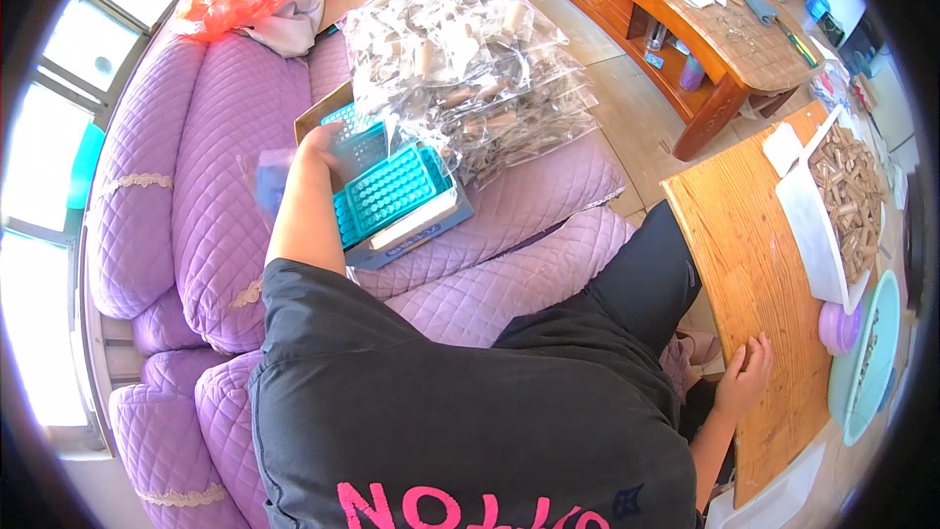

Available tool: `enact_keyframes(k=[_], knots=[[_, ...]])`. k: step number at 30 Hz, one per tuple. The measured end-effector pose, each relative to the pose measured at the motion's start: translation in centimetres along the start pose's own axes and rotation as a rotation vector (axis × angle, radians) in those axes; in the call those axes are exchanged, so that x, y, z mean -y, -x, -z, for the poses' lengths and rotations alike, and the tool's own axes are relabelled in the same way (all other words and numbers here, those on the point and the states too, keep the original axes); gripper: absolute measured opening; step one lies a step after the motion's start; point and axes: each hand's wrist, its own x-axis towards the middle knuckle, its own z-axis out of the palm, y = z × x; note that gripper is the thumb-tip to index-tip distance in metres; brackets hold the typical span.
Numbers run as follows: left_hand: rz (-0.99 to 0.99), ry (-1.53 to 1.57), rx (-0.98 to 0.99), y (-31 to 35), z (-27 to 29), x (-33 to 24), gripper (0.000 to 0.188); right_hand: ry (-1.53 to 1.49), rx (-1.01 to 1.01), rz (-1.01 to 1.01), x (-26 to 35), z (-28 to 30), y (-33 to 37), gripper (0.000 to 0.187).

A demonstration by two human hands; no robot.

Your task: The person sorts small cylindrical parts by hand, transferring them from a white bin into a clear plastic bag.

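Observation:
My left arm reaches across to a cardboard box on the purple sofa. My left hand is at the box's left side, beside a perforated teal tray. Its fingers are partly hidden and smeared by motion, so I cannot see whether they hold anything. A second teal tray, with rows of round holes, lies in the near part of the box. Far to the right, my right hand rests on the edge of a wooden board, its fingers stretched out and holding nothing.
Clear bags of brown tube-shaped pieces are piled on the sofa beside the box. A white tray of similar pieces, a purple round container and a teal basin stand along the board's right. A wooden coffee table is behind.

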Motion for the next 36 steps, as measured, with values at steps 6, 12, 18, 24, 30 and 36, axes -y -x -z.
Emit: enact_keyframes(k=[6, 12, 18, 24, 30, 36], knots=[[-0.092, 0.152, -0.07, 4.5, 1.5, -2.9, 0.027, -0.018, -0.002, 0.005, 0.2, -0.2, -0.3, 0.022], [-0.204, 0.338, -0.137, 8.3, 4.5, -4.9, 0.016, -0.007, -0.009, -0.014, 0.3, -0.1, -0.2, 0.022], [-0.278, 0.336, -0.068, 12.6, 7.1, -5.6, 0.017, -0.011, -0.031, -0.003, 0.1, 0.1, 0.1, 0.021], [-0.328, 0.218, 0.093, 15.4, 7.7, -6.6, 0.018, -0.094, -0.052, -0.052, 0.4, 0.3, -0.3, 0.019], [-0.303, 0.087, 0.431, 21.3, -0.8, -7.1, 0.024, -0.125, -0.168, -0.056, 0.1, 0.4, -0.3, 0.019], [-0.208, -0.035, 0.749, 27.6, -16.2, 0.6, 0.039, -0.338, -0.257, -0.083, 0.3, 0.5, 0.3, 0.019]])
